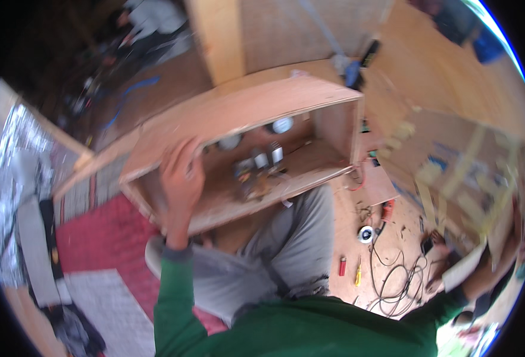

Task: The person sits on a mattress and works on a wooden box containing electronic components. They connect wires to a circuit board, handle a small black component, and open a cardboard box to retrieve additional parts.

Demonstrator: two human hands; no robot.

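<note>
An open-fronted wooden box [256,110] rests tilted by my lap. My left hand [182,169] grips its upper front edge near the left end, fingers curled over the panel. Inside the box sit two round light discs [283,124] at the back and a blurred cluster of small parts with white cylinders [261,159]. My right arm stretches out to the far right. There my right hand [514,235] is against the edge of a taped cardboard box [453,169]; its fingers are hidden near the dark rim of the picture.
On the wooden floor to the right lie a coiled cable [396,288], a yellow screwdriver [358,275], a red cylinder [343,266] and a white round disc [365,234]. A red mat [99,229] spreads on the left. Another person [155,18] is at the far left back.
</note>
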